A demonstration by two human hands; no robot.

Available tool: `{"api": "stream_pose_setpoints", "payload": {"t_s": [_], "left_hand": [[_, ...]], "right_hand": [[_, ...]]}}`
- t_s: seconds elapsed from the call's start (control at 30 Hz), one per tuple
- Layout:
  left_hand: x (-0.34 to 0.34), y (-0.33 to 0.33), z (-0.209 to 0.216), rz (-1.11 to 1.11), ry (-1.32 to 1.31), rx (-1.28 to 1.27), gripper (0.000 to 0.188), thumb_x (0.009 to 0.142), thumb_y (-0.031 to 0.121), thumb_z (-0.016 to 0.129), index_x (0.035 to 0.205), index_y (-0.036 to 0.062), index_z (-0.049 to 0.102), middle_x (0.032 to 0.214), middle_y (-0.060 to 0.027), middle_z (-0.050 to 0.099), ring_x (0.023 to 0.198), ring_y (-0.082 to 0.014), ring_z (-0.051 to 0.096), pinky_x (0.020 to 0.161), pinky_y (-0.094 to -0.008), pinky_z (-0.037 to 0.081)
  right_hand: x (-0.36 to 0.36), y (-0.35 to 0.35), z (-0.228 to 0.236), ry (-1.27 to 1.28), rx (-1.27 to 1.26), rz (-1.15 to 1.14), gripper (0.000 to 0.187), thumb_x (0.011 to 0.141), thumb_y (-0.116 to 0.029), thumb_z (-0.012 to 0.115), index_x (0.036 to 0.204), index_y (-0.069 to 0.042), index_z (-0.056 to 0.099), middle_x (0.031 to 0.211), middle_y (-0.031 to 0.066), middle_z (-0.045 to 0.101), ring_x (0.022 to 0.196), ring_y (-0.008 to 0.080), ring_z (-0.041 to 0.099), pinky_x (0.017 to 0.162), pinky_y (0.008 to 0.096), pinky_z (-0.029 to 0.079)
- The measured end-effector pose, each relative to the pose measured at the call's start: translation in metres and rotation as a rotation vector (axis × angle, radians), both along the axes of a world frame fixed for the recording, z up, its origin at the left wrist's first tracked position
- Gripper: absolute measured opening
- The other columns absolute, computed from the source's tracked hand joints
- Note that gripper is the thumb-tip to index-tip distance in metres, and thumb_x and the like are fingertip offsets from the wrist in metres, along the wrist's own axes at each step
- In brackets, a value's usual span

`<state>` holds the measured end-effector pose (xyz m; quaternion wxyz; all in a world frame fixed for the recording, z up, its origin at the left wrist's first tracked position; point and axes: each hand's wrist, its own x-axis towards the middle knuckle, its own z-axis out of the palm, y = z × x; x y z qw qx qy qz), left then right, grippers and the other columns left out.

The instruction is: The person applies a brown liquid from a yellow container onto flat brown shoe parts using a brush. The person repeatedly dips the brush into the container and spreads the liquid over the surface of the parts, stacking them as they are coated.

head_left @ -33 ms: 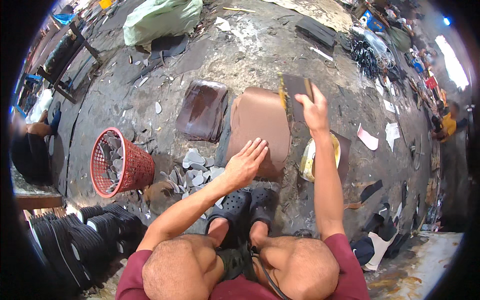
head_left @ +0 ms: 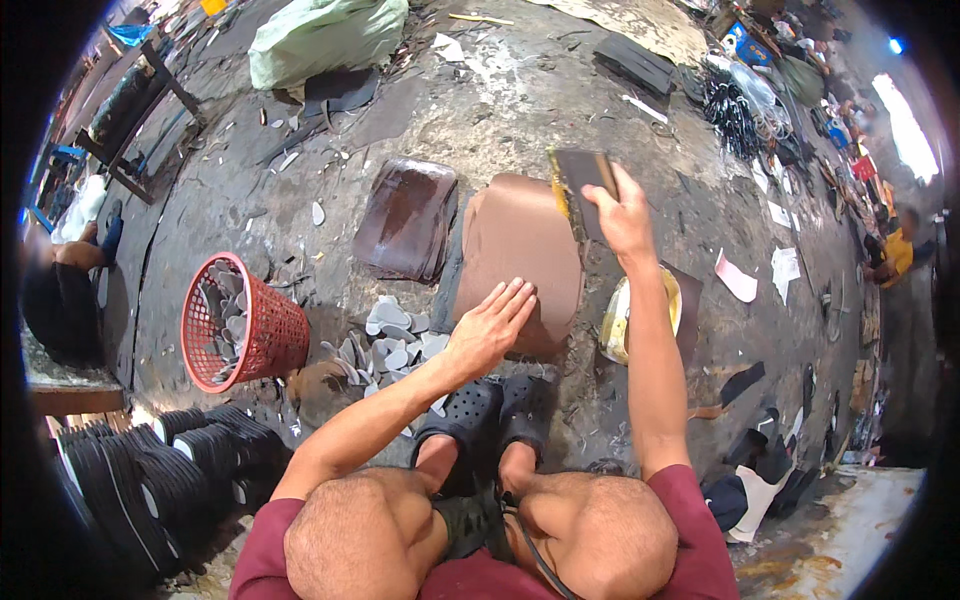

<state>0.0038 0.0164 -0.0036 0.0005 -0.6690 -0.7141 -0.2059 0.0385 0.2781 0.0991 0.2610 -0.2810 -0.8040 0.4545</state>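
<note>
A stack of brown sheets (head_left: 520, 235) lies on the ground in front of my feet. My left hand (head_left: 495, 325) rests flat on its near part, fingers stretched out. My right hand (head_left: 625, 220) grips a flat dark rectangular spreader (head_left: 582, 178) with a yellow-smeared left edge. It is over the stack's far right corner; whether it touches cannot be told. Left of the stack lies a second pile of dark brown sheets (head_left: 405, 220) with a glossy, wet-looking top. A container with yellowish residue (head_left: 613, 325) sits beside my right forearm, partly hidden by it.
A red plastic basket (head_left: 275, 330) holding grey cut pieces leans at the left, near a heap of similar pieces (head_left: 385, 340). Rows of black soles (head_left: 160, 480) stand at lower left. Scraps (head_left: 735, 275) litter the right side. A person's leg (head_left: 80, 255) shows far left.
My right hand and the spreader have moved slightly left, toward the stack. My left hand stays in place on the brown sheet.
</note>
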Motion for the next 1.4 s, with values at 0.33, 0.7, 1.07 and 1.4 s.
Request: {"api": "stream_pose_setpoints", "payload": {"t_s": [0.33, 0.7, 1.07, 1.4], "left_hand": [[0.007, -0.023, -0.027, 0.044, 0.048, 0.087, 0.056, 0.080, 0.010, 0.064, 0.136, 0.0011, 0.059, 0.149, -0.0143, 0.055, 0.142, -0.0283, 0.049, 0.120, -0.0425, 0.038], [0.012, -0.025, -0.014, 0.013, -0.075, 0.033, 0.060, 0.080, 0.006, 0.061, 0.140, 0.0009, 0.056, 0.152, -0.0152, 0.052, 0.145, -0.0291, 0.046, 0.120, -0.0417, 0.039], [0.014, -0.030, -0.017, 0.049, -0.120, 0.044, 0.058, 0.081, 0.004, 0.060, 0.139, 0.0001, 0.056, 0.153, -0.0139, 0.051, 0.145, -0.0291, 0.045, 0.120, -0.0431, 0.038], [0.013, -0.019, -0.017, -0.043, -0.061, 0.121, 0.067, 0.083, 0.006, 0.059, 0.148, -0.0034, 0.044, 0.158, -0.0214, 0.040, 0.150, -0.0350, 0.035, 0.125, -0.0460, 0.028]], "right_hand": [[-0.006, -0.090, -0.078, -0.280, 0.951, 0.224, 0.040, 0.089, -0.020, 0.059, 0.128, -0.015, 0.068, 0.113, 0.0150, 0.074, 0.097, 0.0402, 0.071, 0.089, 0.0495, 0.057], [-0.057, -0.013, -0.047, -0.495, 0.377, -0.068, 0.050, 0.089, -0.024, 0.064, 0.132, 0.001, 0.057, 0.111, 0.0291, 0.070, 0.108, 0.0473, 0.067, 0.095, 0.0541, 0.052], [-0.111, -0.095, -0.030, -0.552, 0.637, 1.257, 0.049, 0.073, -0.019, 0.071, 0.121, -0.026, 0.075, 0.110, 0.0078, 0.076, 0.102, 0.0290, 0.072, 0.091, 0.0397, 0.056], [-0.049, -0.005, -0.033, -0.442, 0.530, 0.484, 0.030, 0.089, -0.031, 0.071, 0.119, -0.029, 0.075, 0.112, 0.0076, 0.075, 0.102, 0.0288, 0.072, 0.087, 0.0432, 0.056]]}}
